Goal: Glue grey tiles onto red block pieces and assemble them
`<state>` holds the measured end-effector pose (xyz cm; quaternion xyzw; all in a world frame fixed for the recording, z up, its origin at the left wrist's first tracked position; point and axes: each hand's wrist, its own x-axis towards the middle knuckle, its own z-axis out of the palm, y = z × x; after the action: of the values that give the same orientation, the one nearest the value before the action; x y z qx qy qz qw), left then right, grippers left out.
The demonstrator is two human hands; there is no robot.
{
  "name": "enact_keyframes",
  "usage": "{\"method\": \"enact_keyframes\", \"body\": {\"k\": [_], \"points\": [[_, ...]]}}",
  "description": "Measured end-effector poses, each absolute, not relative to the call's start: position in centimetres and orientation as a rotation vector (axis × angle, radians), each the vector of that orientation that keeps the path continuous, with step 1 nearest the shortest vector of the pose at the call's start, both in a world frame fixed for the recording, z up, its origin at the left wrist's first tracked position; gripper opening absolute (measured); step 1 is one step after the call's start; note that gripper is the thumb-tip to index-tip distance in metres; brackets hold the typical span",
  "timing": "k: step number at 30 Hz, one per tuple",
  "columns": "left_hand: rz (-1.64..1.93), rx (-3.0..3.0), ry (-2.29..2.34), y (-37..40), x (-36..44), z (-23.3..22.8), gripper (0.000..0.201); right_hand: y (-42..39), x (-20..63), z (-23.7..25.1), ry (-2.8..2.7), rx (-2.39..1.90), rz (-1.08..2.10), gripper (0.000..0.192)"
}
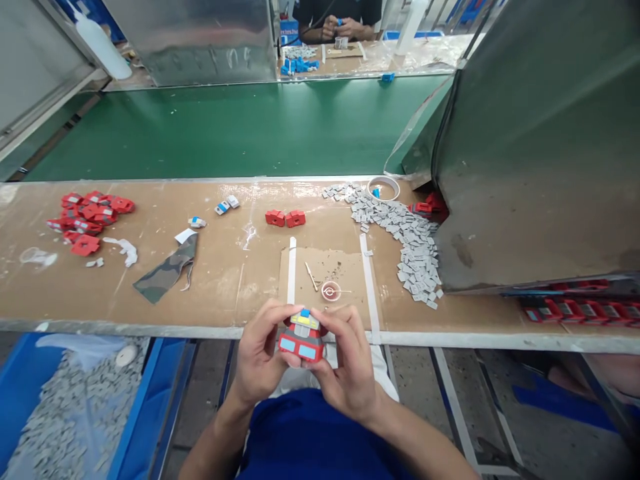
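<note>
Between my two hands, just off the table's front edge, is a red toy vehicle part [303,339] with light blue windows, a grey middle and yellow and blue details. My left hand [261,353] grips its left side, thumb below and fingers on top. On its right side my right hand [347,360] holds it the same way. Behind them on the cardboard lie a small round cup [331,291] with a thin stick across it and a loose swab-like stick [311,276]. Two red parts [285,218] sit side by side farther back.
A pile of grey tiles [417,247] spreads at the right, near a tape roll [383,189] and a metal housing [540,147]. Red parts [90,217] are heaped left, beyond a camouflage cloth [170,270]. A green conveyor belt [240,130] runs behind; a person [340,23] works across it.
</note>
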<state>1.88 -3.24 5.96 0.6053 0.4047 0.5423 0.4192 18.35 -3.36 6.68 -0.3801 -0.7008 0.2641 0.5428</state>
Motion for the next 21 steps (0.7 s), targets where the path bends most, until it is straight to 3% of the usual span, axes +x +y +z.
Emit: {"method": "enact_keyframes", "body": {"k": [8,14,21], "points": [[1.538,1.128,1.046,-3.3,2.9,5.4,0.056,-2.8,17.5,6.9,-1.703,-0.922,0.591,0.051],[1.38,0.555,0.917,-4.2,5.0,5.1,0.06,-1.6,16.4,6.8,-1.723,-0.849,0.544,0.062],[1.34,0.363,0.853,-5.7,5.3,3.9,0.04,-1.8,15.9,6.9,-1.711,-0.964,0.402,0.053]]}}
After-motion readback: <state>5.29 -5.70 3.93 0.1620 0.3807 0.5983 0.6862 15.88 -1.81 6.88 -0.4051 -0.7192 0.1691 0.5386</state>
